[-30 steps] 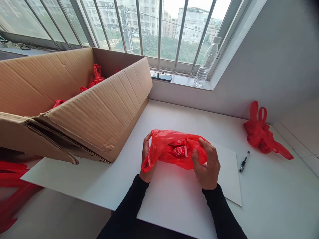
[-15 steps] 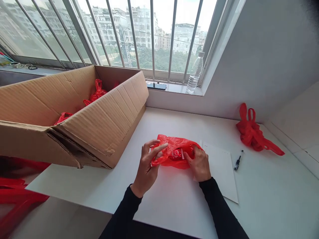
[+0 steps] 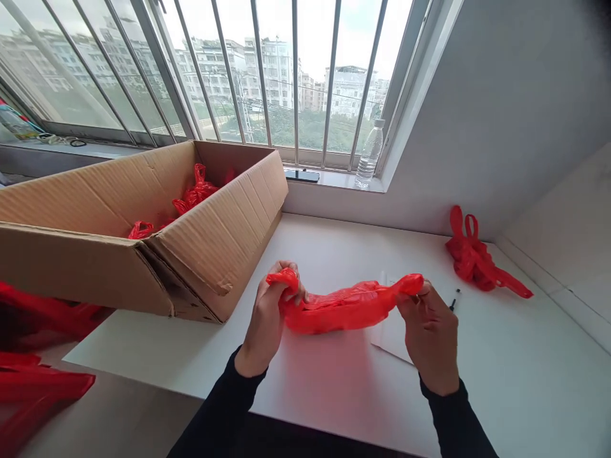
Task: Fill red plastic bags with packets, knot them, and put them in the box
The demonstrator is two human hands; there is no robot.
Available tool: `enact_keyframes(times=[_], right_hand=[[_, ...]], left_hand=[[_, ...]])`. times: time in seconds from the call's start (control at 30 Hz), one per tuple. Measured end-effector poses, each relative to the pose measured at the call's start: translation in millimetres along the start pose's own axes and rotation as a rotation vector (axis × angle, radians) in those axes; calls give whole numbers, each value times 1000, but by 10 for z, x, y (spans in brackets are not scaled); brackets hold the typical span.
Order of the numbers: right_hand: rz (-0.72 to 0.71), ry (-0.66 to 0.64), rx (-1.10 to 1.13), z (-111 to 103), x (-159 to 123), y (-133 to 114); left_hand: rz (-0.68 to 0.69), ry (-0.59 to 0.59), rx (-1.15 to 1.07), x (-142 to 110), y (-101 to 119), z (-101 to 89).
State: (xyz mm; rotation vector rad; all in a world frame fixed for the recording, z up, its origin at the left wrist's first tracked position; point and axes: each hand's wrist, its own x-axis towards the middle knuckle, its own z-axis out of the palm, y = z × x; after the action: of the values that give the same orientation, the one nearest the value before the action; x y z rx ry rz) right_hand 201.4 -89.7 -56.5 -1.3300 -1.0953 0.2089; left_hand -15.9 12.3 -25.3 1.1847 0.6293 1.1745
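A red plastic bag is stretched sideways just above the white table, with something bulky wrapped inside it. My left hand is closed on the bag's left end, which bunches up above my fingers. My right hand is closed on the bag's right end. Both arms wear black sleeves. A white sheet of paper lies under the bag's right half, partly hidden by my right hand.
A large open cardboard box holding several red bags stands at the left. Another knotted red bag lies at the right by the wall. A black pen lies beside my right hand. A water bottle and a phone rest on the windowsill.
The bag lay bunched between my hands with a packet showing through. My hands have moved apart, each taking an end, and pulled the bag long and narrow. The camera has tilted up.
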Motion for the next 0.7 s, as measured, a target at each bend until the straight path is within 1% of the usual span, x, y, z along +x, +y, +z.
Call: enact_keyframes(times=[0.07,0.13,0.2,0.27,0.33,0.37,0.4,0.47,0.53,0.6,0.63,0.7], right_hand=[[-35,10,29,-7,-5,-155],[-25,-38,78,29,-23,-286],[12,-151,121,104,-53,-394],[35,-300,122,195,-85,-477],[22,-423,90,267,-105,-530],[2,-455,68,287,-108,-544],[-18,-462,44,293,-106,-552],[-25,-409,9,267,-93,-554],[43,-325,8,209,-74,-553],[132,-267,20,149,-60,-560],[154,-252,16,126,-57,-568],[111,-220,-30,98,-61,-593]], left_hand=[[-55,-25,1,-11,92,53],[-105,-69,36,-47,131,115],[-143,-131,91,-100,110,187],[-181,-206,145,-156,54,258],[-222,-286,184,-205,6,308],[-240,-321,196,-224,-1,319],[-253,-349,202,-240,7,319],[-272,-412,222,-262,68,285],[-288,-506,240,-275,158,224],[-305,-587,255,-282,224,164],[-302,-599,260,-284,237,144],[-264,-539,249,-288,221,134]])
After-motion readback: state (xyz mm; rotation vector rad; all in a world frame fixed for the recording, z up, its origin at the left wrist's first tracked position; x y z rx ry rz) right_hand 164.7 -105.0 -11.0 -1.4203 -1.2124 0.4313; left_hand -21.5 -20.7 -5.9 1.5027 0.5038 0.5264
